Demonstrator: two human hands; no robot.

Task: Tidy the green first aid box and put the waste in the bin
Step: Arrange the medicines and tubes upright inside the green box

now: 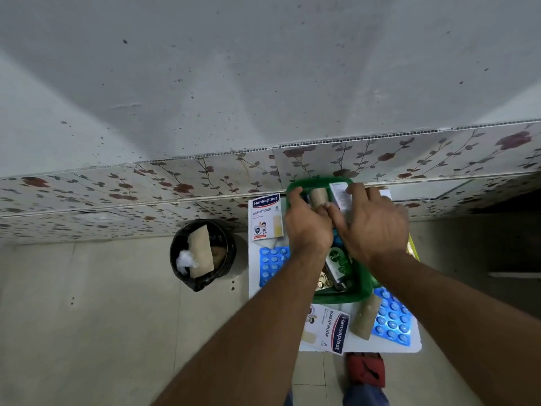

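Two hands are placed over the green first aid box (361, 284), which stands on a small white table (389, 345). The left hand (306, 222) is curled over the far left rim of the box, its fingers (295, 194) hooked on the edge; whether anything else is pinched cannot be told. The right hand (370, 221) is spread palm down inside the box, its fingers resting on a white carton (339, 191) at the far end, with the thumb touching a brown bandage roll (319, 197) beside it. Whether the carton is gripped or only touched cannot be told.

A Dettol bottle (339, 266) and a gold blister strip (322, 284) lie in the near part of the box; other contents are hidden by the hands.

On the table, a Hansaplast packet (266, 216) lies at the far left corner and a blue blister pack (272, 263) at the left edge. At the near edge lie a second Hansaplast packet (329, 328), a second brown roll (366, 319) and another blue blister pack (393, 320).

A black-lined bin (202, 254) stands on the floor left of the table, holding a brown strip (200, 250) and white wadding (186, 260). Both forearms are extended from the bottom edge of the view.
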